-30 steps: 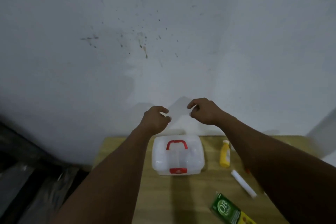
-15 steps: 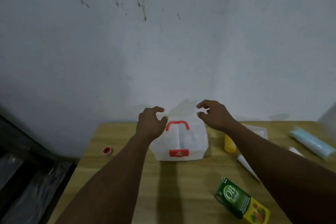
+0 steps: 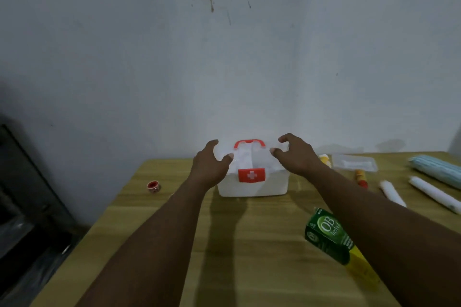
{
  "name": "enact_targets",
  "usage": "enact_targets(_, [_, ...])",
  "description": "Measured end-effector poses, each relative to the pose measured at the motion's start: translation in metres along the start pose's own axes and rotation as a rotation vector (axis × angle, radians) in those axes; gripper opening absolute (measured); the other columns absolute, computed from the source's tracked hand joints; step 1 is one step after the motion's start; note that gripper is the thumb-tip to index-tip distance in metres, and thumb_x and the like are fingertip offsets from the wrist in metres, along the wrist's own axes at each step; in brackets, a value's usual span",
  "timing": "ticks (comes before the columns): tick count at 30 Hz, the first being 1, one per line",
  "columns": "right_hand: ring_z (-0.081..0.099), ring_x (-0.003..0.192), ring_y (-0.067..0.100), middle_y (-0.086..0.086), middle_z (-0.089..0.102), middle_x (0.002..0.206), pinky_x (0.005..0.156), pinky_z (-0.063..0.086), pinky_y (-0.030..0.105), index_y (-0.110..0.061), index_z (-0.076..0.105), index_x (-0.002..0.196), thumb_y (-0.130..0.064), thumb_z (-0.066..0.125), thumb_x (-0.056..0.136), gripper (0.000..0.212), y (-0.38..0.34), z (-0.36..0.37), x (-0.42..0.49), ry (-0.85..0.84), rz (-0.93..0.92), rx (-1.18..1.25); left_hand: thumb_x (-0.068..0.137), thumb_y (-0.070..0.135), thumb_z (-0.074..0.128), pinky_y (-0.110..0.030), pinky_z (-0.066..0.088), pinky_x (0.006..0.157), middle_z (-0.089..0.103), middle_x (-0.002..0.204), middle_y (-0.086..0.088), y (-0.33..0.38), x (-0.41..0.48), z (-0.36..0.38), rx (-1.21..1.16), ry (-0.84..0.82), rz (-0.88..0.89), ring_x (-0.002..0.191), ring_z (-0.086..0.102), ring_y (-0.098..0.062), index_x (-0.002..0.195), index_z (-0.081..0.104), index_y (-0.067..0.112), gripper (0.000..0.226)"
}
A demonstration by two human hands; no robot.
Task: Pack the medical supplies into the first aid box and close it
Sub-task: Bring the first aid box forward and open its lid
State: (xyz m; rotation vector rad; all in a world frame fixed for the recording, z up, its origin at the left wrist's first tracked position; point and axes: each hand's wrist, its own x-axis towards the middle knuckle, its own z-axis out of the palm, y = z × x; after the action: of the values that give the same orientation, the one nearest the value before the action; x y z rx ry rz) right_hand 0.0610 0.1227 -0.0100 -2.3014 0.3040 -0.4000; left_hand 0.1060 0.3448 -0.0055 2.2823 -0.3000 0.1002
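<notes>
The white first aid box (image 3: 252, 187), with a red handle (image 3: 249, 142) and a red cross latch (image 3: 251, 175), stands closed at the back of the wooden table (image 3: 249, 252). My left hand (image 3: 209, 167) curls around the lid's left corner, fingers apart. My right hand (image 3: 296, 157) brackets the lid's right corner the same way. Supplies lie to the right: a green and yellow carton (image 3: 326, 234), a yellow bottle (image 3: 325, 159), a clear packet (image 3: 354, 162), a small red-yellow tube (image 3: 360, 177), two white rolls (image 3: 391, 193) and a blue mask stack (image 3: 436, 169).
A small red tape roll (image 3: 153, 185) lies on the table left of the box. The grey wall rises directly behind the box. A dark piece of furniture (image 3: 25, 207) stands off the table's left edge.
The view has tilted down, showing more table. Both hands have dropped from above the box and uncurled their fingers around the lid's two sides.
</notes>
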Motion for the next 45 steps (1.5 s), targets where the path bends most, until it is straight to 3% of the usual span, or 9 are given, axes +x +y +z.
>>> enact_targets(6, [0.052, 0.125, 0.029, 0.013, 0.054, 0.139, 0.096, 0.042, 0.035, -0.013, 0.042, 0.141, -0.040, 0.061, 0.093, 0.059, 0.007, 0.015, 0.005, -0.057, 0.074, 0.009, 0.092, 0.039, 0.064, -0.040, 0.036, 0.109, 0.042, 0.153, -0.005, -0.009, 0.002, 0.014, 0.043, -0.056, -0.008, 0.137, 0.041, -0.026, 0.147, 0.043, 0.019, 0.062])
enact_targets(18, [0.048, 0.130, 0.030, 0.013, 0.048, 0.146, 0.097, 0.040, 0.033, -0.013, 0.039, 0.145, -0.037, 0.061, 0.094, 0.061, 0.004, 0.011, -0.001, -0.105, 0.058, -0.027, 0.090, 0.036, 0.068, -0.042, 0.039, 0.106, 0.042, 0.152, -0.005, -0.018, 0.000, 0.022, 0.024, -0.027, -0.012, 0.136, 0.041, -0.029, 0.147, 0.041, 0.022, 0.065])
enact_targets(29, [0.049, 0.128, 0.028, 0.010, 0.050, 0.144, 0.088, 0.037, 0.029, -0.016, 0.041, 0.143, -0.040, 0.061, 0.093, 0.059, 0.006, 0.013, -0.012, -0.093, 0.052, -0.038, 0.084, 0.039, 0.073, -0.039, 0.041, 0.102, 0.049, 0.145, -0.003, -0.026, -0.014, 0.016, 0.018, 0.040, 0.012, 0.132, 0.045, -0.026, 0.139, 0.050, 0.024, 0.061])
enact_targets(45, [0.054, 0.120, 0.023, 0.006, 0.051, 0.144, 0.084, 0.037, 0.029, -0.023, 0.043, 0.141, -0.049, 0.059, 0.091, 0.059, 0.009, 0.001, -0.107, -0.078, -0.014, -0.071, 0.065, 0.051, 0.085, -0.046, 0.048, 0.099, 0.047, 0.139, -0.007, -0.044, -0.106, -0.001, -0.006, 0.065, 0.053, 0.125, 0.049, -0.028, 0.138, 0.049, 0.031, 0.084])
